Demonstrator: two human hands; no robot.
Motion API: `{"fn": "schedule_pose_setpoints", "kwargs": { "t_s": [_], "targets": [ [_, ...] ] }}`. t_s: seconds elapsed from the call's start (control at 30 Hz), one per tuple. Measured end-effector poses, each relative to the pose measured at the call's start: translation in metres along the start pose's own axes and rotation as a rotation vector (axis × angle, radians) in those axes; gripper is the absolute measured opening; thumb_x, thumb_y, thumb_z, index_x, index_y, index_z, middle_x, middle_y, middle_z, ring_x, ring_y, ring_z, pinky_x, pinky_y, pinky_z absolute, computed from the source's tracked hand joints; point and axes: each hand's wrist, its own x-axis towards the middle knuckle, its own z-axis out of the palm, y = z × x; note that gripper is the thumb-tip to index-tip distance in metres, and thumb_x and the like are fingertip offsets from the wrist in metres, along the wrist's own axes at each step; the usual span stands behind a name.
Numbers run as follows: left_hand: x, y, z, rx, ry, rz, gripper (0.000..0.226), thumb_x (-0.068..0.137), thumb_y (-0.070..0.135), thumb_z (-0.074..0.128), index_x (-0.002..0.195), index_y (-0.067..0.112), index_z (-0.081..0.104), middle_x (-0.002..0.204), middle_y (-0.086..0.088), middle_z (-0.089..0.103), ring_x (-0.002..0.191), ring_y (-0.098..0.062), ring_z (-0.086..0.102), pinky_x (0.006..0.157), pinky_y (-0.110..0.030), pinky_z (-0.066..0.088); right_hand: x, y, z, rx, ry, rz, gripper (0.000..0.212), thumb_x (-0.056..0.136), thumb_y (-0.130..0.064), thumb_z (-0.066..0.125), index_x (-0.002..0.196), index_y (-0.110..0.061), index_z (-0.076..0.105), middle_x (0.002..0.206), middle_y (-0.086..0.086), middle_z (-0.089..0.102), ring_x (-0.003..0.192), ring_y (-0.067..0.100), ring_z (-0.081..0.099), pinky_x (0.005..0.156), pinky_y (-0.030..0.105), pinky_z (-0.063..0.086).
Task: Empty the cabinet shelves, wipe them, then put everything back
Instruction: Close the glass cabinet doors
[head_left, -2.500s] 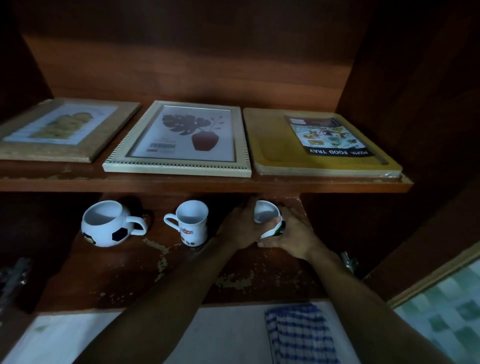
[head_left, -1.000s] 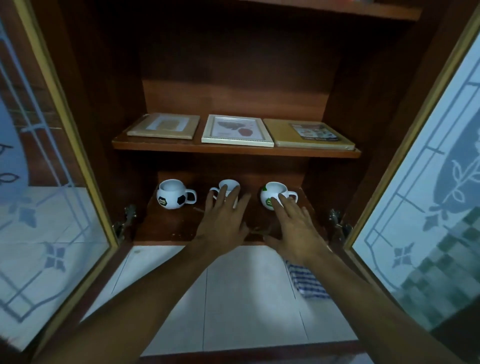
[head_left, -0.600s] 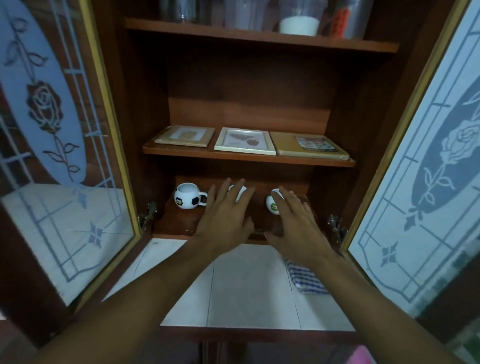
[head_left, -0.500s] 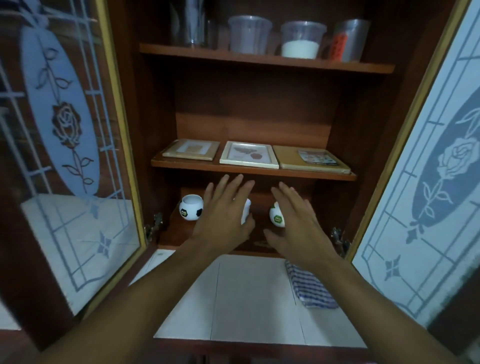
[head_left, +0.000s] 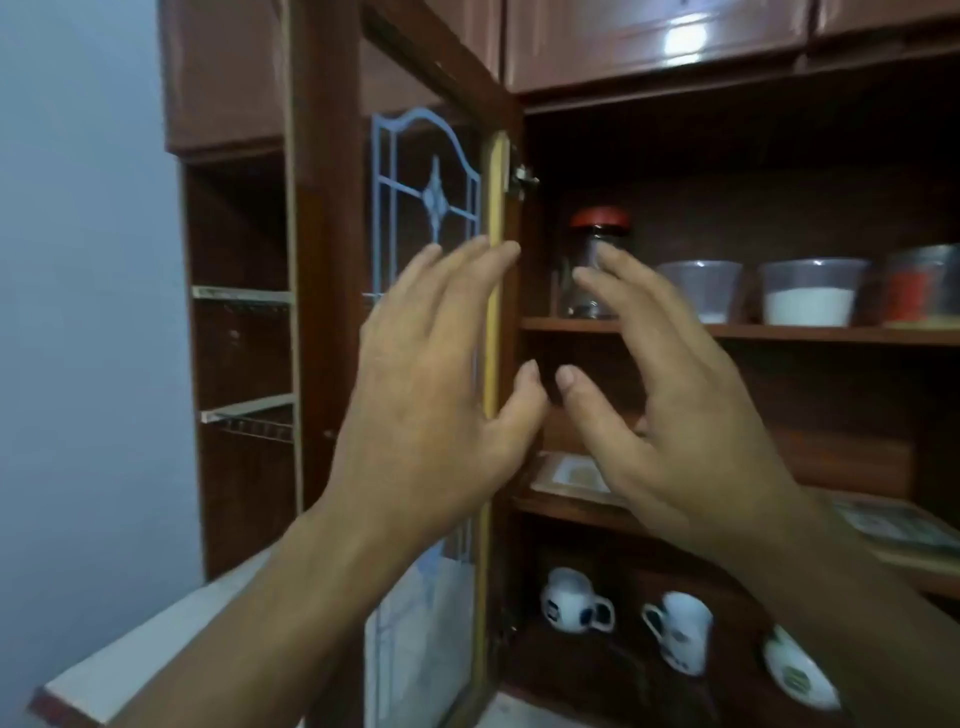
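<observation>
Head view: left hand (head_left: 431, 415) empty, fingers spread, before the open glass door (head_left: 426, 197) edge; right hand (head_left: 675, 415) likewise, in front of the red-lidded jar (head_left: 600, 221) on the top shelf (head_left: 779, 332). Probably reaching for the jar: cup both sides, lift clear of the neighbouring tub (head_left: 698, 286).

Head cam, close in, faces fwd at open cabinet (head_left: 779, 208)

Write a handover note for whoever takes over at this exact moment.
Left hand: open, empty, raised by the edge of the glass-paned wooden door.
Right hand: open, empty, in front of the red-lidded glass jar on the top shelf.
Clear plastic tubs stand beside the jar; a flat picture frame lies on the middle shelf; three white mugs below.
Every shelf is stocked; wiping cannot be judged. Likely next: the jar.
</observation>
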Motion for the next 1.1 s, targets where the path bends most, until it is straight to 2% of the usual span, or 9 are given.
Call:
{"fn": "schedule_pose_setpoints", "kwargs": {
  "t_s": [0.07,0.13,0.3,0.63,0.73,0.8,0.87,1.0,1.1],
  "targets": [
    [0.01,-0.009,-0.033,0.065,0.118,0.043,0.057,0.083,0.026,0.061,0.136,0.008,0.048,0.135,0.001,0.051,0.131,-0.014,0.044,0.111,-0.04,0.036,0.027,-0.021,0.014,0.044,0.03,-0.076,0.052,0.093,-0.035,0.051,0.143,-0.021,0.043,0.154,-0.01,0.031,0.141,-0.001,0.027,0.115,0.03,0.031],
    [0.017,-0.02,-0.06,0.118,0.19,0.035,0.053,0.084,0.025,0.062,0.133,0.009,0.05,0.13,0.003,0.054,0.126,-0.016,0.05,0.107,-0.036,0.039,0.052,-0.042,0.03,0.098,0.048,-0.137,0.049,0.094,-0.035,0.05,0.141,-0.019,0.045,0.151,-0.008,0.035,0.139,0.002,0.03,0.113,0.036,0.035],
    [0.021,-0.058,-0.095,0.196,0.216,-0.092,0.049,0.086,0.027,0.062,0.132,0.016,0.05,0.126,0.006,0.056,0.117,-0.006,0.052,0.098,-0.011,0.035,0.09,-0.083,0.069,0.162,0.024,-0.254,0.049,0.093,-0.039,0.049,0.138,-0.019,0.046,0.15,-0.004,0.036,0.138,0.009,0.034,0.112,0.042,0.036],
    [-0.001,-0.126,-0.077,-0.13,0.125,-0.478,0.037,0.093,0.024,0.057,0.129,0.028,0.054,0.117,0.015,0.064,0.109,0.003,0.059,0.096,-0.028,0.051,0.131,-0.098,0.106,0.169,0.101,-0.261,0.042,0.094,-0.027,0.056,0.133,-0.015,0.049,0.148,0.001,0.039,0.138,0.017,0.034,0.111,0.044,0.035],
    [-0.011,-0.133,-0.069,-0.222,0.058,-0.536,0.033,0.096,0.029,0.055,0.129,0.029,0.056,0.117,0.014,0.065,0.109,0.002,0.059,0.095,-0.026,0.05,0.137,-0.096,0.108,0.118,0.103,-0.261,0.045,0.09,-0.021,0.062,0.133,-0.015,0.048,0.148,0.001,0.037,0.138,0.017,0.032,0.109,0.029,0.029],
    [-0.014,-0.133,-0.064,-0.317,0.025,-0.565,0.032,0.095,0.037,0.052,0.126,0.031,0.059,0.115,0.012,0.067,0.109,-0.005,0.062,0.095,-0.031,0.051,0.139,-0.095,0.109,0.111,0.093,-0.25,0.049,0.089,-0.016,0.064,0.135,-0.015,0.047,0.149,0.001,0.034,0.14,0.017,0.03,0.106,0.019,0.022],
    [-0.014,-0.131,-0.061,-0.421,-0.005,-0.598,0.029,0.098,0.035,0.049,0.124,0.031,0.06,0.111,0.008,0.069,0.104,-0.012,0.065,0.091,-0.035,0.053,0.14,-0.095,0.109,0.117,0.087,-0.242,0.053,0.088,-0.014,0.065,0.137,-0.015,0.045,0.15,0.002,0.033,0.141,0.017,0.029,0.106,0.017,0.021],
    [-0.012,-0.121,-0.056,-0.538,-0.04,-0.586,0.028,0.103,0.02,0.04,0.122,0.024,0.061,0.074,0.018,0.066,0.069,0.001,0.063,0.064,-0.014,0.048,0.139,-0.094,0.108,0.096,0.092,-0.249,0.059,0.088,-0.014,0.066,0.141,-0.013,0.041,0.149,0.002,0.034,0.138,0.015,0.031,0.1,0.007,0.023],
    [-0.012,-0.115,-0.053,-0.578,-0.043,-0.585,0.029,0.103,0.019,0.04,0.122,0.021,0.062,0.079,0.01,0.071,0.073,-0.005,0.068,0.063,-0.016,0.052,0.138,-0.095,0.106,0.076,0.092,-0.248,0.059,0.088,-0.012,0.065,0.142,-0.013,0.04,0.15,0.001,0.033,0.138,0.013,0.031,0.092,0.001,0.021]
  ]
}}
